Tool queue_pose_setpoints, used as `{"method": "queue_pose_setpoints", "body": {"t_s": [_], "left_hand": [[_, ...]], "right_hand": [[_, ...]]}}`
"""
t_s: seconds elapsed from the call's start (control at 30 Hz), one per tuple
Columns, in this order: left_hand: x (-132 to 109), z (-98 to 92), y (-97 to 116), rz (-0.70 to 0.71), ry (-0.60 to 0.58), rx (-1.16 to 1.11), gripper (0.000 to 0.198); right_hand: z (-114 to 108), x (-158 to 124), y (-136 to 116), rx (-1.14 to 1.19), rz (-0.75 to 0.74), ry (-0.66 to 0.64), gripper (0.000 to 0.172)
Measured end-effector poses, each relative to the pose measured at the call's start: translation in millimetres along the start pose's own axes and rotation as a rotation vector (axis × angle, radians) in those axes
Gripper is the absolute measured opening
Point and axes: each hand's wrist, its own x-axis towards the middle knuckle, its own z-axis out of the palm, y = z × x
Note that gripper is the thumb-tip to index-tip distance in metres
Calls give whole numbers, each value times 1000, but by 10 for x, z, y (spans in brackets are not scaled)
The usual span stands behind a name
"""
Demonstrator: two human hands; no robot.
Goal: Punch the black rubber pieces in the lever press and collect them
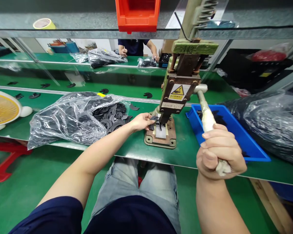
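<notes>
My left hand (pixel 142 122) pinches a black curved plastic piece (pixel 152 123) at the base of a hand press (pixel 174 94). The piece lies by the small light metal plate (pixel 160 131) under the press ram; whether it touches the ram I cannot tell. My right hand (pixel 221 151) is wrapped round the press lever (pixel 207 115), whose grip is bound in whitish tape. Left of the press, a clear plastic bag (pixel 70 120) lies with its mouth towards my left hand, and many black curved pieces (pixel 112 117) spill from it onto the green table.
A blue bin (pixel 254 149) with black pieces stands right of the press, beside a large filled bag (pixel 271 113). A fan (pixel 5 110) is at the left edge. An orange bin (pixel 138 19) hangs overhead. Across the bench, another person's hands (pixel 155 55) handle bags. Several pieces lie along the belt behind.
</notes>
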Motion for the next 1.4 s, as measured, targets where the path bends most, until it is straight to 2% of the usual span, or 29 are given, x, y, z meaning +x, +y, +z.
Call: {"method": "queue_pose_setpoints", "body": {"t_s": [0.43,0.8,0.97,1.07,1.1,1.23,1.3,1.33,1.4], "left_hand": [[70,-4,22,-15,-29,35,25],[221,-57,108,-254,-132,91,40],[184,-40,173,-330,-141,35,34],[137,-7,165,-328,-130,-10,34],[116,5,152,-312,-126,-27,34],[-37,7,75,-212,-89,-107,35],[-182,-40,49,-160,-64,-134,36],[-276,-73,44,-133,-60,-143,37],[-496,-139,53,-69,-66,-157,40]], "right_hand": [[55,1,-12,14,2,56,33],[80,-14,6,16,-2,92,33],[141,136,-27,47,-2,130,32],[218,472,6,109,-58,179,21],[238,625,28,131,-83,180,23],[239,1161,124,246,-73,72,51],[200,1180,161,223,-30,59,54],[181,1089,175,169,-1,98,51],[163,725,190,31,93,175,40]]}}
